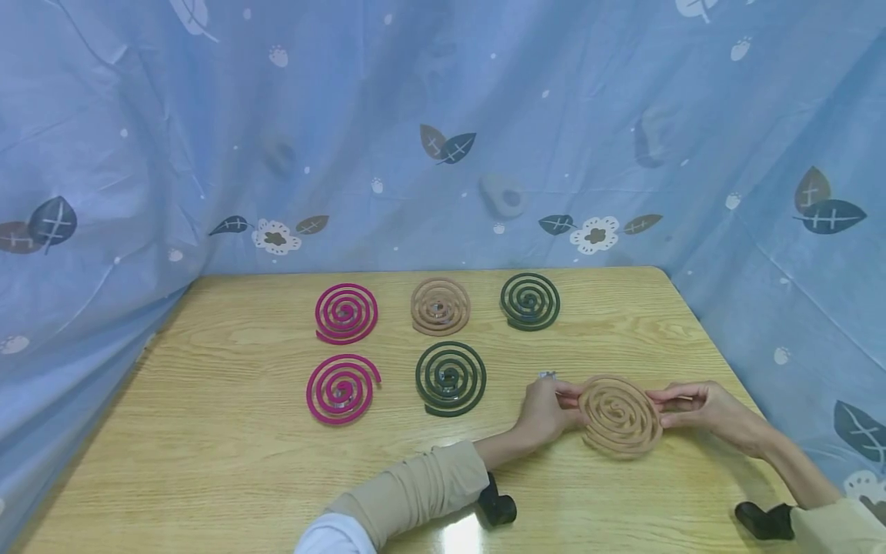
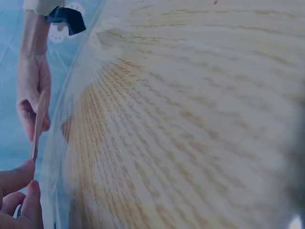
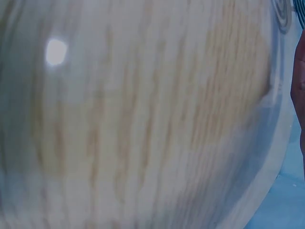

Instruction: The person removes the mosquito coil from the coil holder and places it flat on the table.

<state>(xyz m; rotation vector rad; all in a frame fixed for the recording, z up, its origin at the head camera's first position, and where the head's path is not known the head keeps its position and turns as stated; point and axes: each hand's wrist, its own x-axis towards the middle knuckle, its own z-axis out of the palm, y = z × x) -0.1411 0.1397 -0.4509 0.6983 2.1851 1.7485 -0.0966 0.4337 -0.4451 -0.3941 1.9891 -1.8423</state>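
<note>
Both hands hold a tan mosquito coil (image 1: pixel 621 416) at the right of the table in the head view. The left hand (image 1: pixel 543 414) pinches its left edge; the right hand (image 1: pixel 716 415) pinches its right edge. Seen edge-on in the left wrist view, the coil (image 2: pixel 39 125) spans between the left hand's fingers (image 2: pixel 31 205) and the right hand (image 2: pixel 34 90). In the right wrist view only a strip of the right hand (image 3: pixel 299 86) shows. A small metal stand (image 1: pixel 547 375) lies on the table just beyond the left hand.
At the back are a magenta coil (image 1: pixel 347 313), a tan coil (image 1: pixel 440 306) and a dark green coil (image 1: pixel 530 302). Nearer lie another magenta coil (image 1: pixel 343 389) and another green coil (image 1: pixel 451 378). The wooden table (image 1: pixel 208 462) meets a blue patterned curtain (image 1: pixel 388 154) behind.
</note>
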